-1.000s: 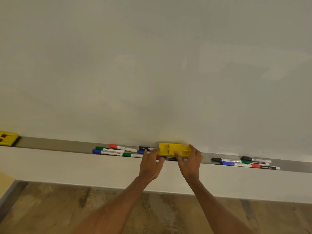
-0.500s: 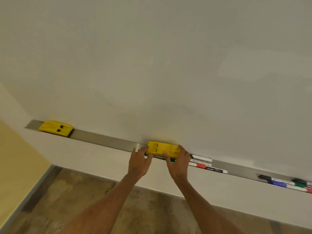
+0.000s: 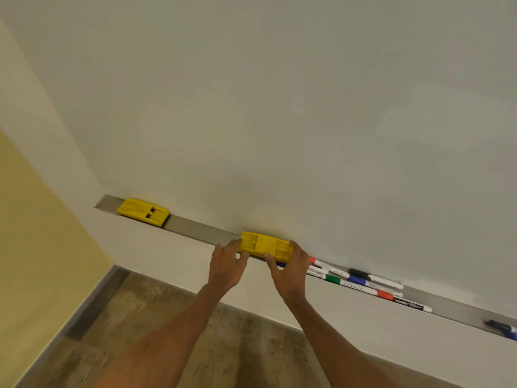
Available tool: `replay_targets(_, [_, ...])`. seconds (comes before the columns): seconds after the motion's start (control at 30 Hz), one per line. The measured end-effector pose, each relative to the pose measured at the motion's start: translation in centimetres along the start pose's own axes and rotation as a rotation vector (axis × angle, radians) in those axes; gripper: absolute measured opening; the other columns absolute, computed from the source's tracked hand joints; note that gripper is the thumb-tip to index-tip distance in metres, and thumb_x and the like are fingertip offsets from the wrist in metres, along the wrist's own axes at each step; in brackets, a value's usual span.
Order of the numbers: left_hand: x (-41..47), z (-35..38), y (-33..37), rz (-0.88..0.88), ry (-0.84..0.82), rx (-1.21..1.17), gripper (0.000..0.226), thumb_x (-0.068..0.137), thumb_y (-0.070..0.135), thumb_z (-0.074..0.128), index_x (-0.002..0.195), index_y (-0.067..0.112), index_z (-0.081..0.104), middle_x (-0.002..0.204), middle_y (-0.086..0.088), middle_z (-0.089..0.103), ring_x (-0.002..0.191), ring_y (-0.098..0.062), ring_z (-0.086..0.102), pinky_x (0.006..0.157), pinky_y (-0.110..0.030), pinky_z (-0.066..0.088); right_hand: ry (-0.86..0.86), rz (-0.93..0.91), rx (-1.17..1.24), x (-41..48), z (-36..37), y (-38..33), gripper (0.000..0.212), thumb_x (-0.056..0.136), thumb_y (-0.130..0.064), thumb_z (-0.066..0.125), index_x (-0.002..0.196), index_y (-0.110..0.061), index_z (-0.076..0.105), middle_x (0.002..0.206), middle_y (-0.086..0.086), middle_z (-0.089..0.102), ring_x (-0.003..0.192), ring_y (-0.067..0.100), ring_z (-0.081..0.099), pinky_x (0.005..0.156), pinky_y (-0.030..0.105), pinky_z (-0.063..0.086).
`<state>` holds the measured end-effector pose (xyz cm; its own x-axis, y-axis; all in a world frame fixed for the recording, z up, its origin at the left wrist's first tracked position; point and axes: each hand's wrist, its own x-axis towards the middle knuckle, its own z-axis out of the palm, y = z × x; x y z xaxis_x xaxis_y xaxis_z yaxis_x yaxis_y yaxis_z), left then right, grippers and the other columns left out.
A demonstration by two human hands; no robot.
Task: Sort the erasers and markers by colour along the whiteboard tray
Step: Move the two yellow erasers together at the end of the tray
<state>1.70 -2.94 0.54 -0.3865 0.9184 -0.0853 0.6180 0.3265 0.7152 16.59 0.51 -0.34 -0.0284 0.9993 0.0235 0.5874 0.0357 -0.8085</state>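
A yellow eraser [image 3: 264, 245] sits on the grey whiteboard tray [image 3: 195, 229], held at both ends. My left hand [image 3: 225, 266] grips its left end and my right hand [image 3: 291, 268] grips its right end. A second yellow eraser [image 3: 143, 212] lies at the tray's far left end, apart from the first. Right of my right hand lies a cluster of markers [image 3: 361, 281] with red, green, blue and black caps, some partly hidden behind my hand. More markers [image 3: 502, 329] show at the right edge.
The whiteboard [image 3: 279, 107] fills the upper view. A yellow wall [image 3: 33, 247] meets the board's left side. Below the tray are a white panel [image 3: 173, 256] and a brown floor [image 3: 167, 317].
Both hands have slid the yellow eraser leftward along the tray, past the markers and closer to the far-left eraser. The view has swung left.
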Motion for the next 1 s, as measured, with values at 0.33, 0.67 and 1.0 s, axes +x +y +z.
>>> replay_targets(0.33, [2.9, -5.2, -5.1, -0.077, 0.03, -0.013, 0.044, 0.097, 0.027, 0.046, 0.138, 0.009, 0.044, 0.114, -0.021, 0.066, 0.101, -0.037, 0.062, 0.092, -0.044, 0.047, -0.074, -0.018, 0.049, -0.2, 6.5, -4.8, 0.074, 0.08, -0.037, 0.073, 0.138, -0.011, 0.035, 0.138, 0.013, 0.044, 0.126, 0.028, 0.041, 0.105, 0.042, 0.039])
replay_targets(0.67, [6.0, -9.1, -10.1, -0.106, 0.046, 0.021, 0.048, 0.095, 0.027, 0.051, 0.139, 0.01, 0.041, 0.129, -0.012, 0.06, 0.115, -0.031, 0.058, 0.098, -0.04, 0.042, -0.173, -0.016, 0.091, 1.0, 12.9, -7.7, 0.077, 0.076, -0.038, 0.075, 0.136, -0.009, 0.037, 0.134, 0.013, 0.049, 0.124, 0.03, 0.044, 0.107, 0.048, 0.04])
replay_targets(1.0, [8.3, -10.2, -13.7, -0.156, 0.038, 0.101, 0.053, 0.094, 0.032, 0.052, 0.141, 0.012, 0.035, 0.145, -0.009, 0.044, 0.133, -0.028, 0.041, 0.108, -0.043, 0.032, -0.234, -0.044, 0.139, 1.3, 16.3, -9.2, 0.073, 0.076, -0.034, 0.077, 0.134, -0.008, 0.04, 0.131, 0.013, 0.052, 0.122, 0.029, 0.049, 0.104, 0.049, 0.043])
